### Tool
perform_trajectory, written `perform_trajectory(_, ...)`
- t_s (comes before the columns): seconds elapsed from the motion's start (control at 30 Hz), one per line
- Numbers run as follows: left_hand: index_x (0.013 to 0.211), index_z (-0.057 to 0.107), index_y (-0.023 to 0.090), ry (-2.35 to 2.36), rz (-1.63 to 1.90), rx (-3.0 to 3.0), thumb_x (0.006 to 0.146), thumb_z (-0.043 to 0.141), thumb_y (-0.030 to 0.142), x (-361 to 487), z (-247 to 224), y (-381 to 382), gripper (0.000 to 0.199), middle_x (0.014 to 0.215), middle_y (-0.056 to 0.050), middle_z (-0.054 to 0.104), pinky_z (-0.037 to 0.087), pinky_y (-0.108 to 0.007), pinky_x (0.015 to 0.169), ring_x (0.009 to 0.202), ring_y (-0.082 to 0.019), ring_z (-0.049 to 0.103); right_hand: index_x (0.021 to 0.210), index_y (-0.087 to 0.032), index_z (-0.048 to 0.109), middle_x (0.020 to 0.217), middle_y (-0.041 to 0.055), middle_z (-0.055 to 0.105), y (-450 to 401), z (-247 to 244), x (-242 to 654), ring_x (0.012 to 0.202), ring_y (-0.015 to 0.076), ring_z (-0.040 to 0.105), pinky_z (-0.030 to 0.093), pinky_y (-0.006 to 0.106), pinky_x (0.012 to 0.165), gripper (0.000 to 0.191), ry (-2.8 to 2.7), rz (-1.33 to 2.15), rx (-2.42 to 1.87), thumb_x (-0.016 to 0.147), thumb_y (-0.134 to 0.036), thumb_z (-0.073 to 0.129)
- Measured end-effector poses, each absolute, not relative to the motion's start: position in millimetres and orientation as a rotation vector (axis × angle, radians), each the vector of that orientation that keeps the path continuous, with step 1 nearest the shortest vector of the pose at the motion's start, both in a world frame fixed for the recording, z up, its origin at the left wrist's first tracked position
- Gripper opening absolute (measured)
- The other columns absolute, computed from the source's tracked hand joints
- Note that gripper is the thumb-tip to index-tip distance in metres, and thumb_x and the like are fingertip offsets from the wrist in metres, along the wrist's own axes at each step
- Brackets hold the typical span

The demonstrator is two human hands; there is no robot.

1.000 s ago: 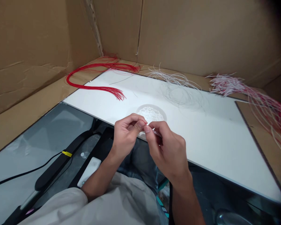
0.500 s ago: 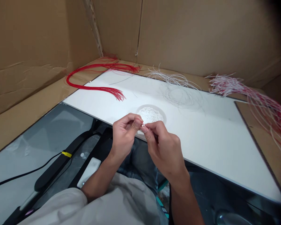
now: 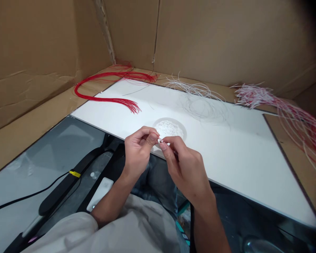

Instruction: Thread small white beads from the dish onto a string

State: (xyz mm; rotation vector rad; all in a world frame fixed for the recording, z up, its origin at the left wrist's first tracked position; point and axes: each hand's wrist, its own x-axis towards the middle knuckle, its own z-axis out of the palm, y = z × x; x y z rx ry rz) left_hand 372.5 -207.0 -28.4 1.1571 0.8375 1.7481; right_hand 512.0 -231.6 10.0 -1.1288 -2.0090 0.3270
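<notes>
Above the near edge of the white board, my hands meet in a pinch over a dish. My left hand is closed, thumb against forefinger; what sits in its grip is too small to make out. Between the fingertips shows a tiny white plastic piece, pinched by the thumb and forefinger of my right hand. Just behind the fingers lies a shallow round dish, heaped with small white pieces of similar look. The hands partly hide its near side.
A bundle of red wires curves across the board's left. Loose white wires lie coiled at the back, and a red-and-white wire bundle at the right. Cardboard walls surround the white board. A black armrest stands lower left.
My left hand has shifted slightly left, so the fingertips are a little further apart. More of the white piece shows between them.
</notes>
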Motion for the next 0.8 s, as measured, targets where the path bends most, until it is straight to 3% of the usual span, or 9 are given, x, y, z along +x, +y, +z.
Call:
perform_trajectory(0.17, 0.081, 0.073, 0.019, 0.848, 1.763, 1.098, 0.09, 0.079, 0.038, 373.0, -26.2, -207.0, 0.022, 0.078, 0.0, 0.065, 0.049, -0.021, 0.07, 0.072, -0.01, 0.058, 0.098, -0.02, 0.059, 0.075, -0.0033, 0.07, -231.5, 12.8, 511.5, 0.056, 0.0099, 0.061, 0.042, 0.021, 0.057, 0.013, -2.003, 0.343, -1.131, 0.106, -0.024, 0.051)
perform_trajectory(0.3, 0.08, 0.072, 0.018, 0.842, 1.764, 1.033, 0.088, 0.081, 0.04, 373.2, -24.5, -206.8, 0.025, 0.077, 0.0, 0.064, 0.048, -0.02, 0.067, 0.068, -0.009, 0.056, 0.093, -0.02, 0.059, 0.067, -0.0052, 0.063, -232.5, 14.1, 513.4, 0.049, 0.009, 0.051, 0.039, 0.02, 0.053, 0.014, -1.989, 0.417, -1.15, 0.104, -0.023, 0.053)
perform_trajectory(0.47, 0.083, 0.074, 0.019, 0.822, 1.758, 1.183, 0.093, 0.075, 0.032, 375.2, -25.9, -208.7, 0.017, 0.08, 0.0, 0.066, 0.049, -0.021, 0.072, 0.075, -0.01, 0.059, 0.108, -0.02, 0.064, 0.065, -0.0059, 0.06, -232.4, 13.0, 513.9, 0.048, 0.0097, 0.047, 0.038, 0.021, 0.052, 0.014, -1.961, 0.431, -1.135, 0.105, -0.029, 0.054)
perform_trajectory(0.67, 0.083, 0.073, 0.019, 0.87, 1.778, 1.203, 0.093, 0.075, 0.035, 375.2, -24.6, -209.7, 0.019, 0.082, -0.001, 0.067, 0.05, -0.024, 0.072, 0.074, -0.012, 0.059, 0.094, -0.021, 0.062, 0.064, -0.0056, 0.06, -232.6, 14.6, 514.1, 0.047, 0.0088, 0.046, 0.036, 0.022, 0.052, 0.015, -1.96, 0.324, -1.138, 0.104, -0.024, 0.052)
perform_trajectory(0.8, 0.082, 0.072, 0.019, 0.892, 1.766, 1.204, 0.093, 0.075, 0.039, 375.3, -22.3, -209.8, 0.023, 0.079, -0.001, 0.066, 0.049, -0.024, 0.07, 0.072, -0.012, 0.059, 0.105, -0.021, 0.063, 0.063, -0.0069, 0.061, -233.4, 15.1, 514.7, 0.045, 0.0089, 0.046, 0.035, 0.022, 0.049, 0.011, -1.936, 0.376, -1.135, 0.104, -0.027, 0.055)
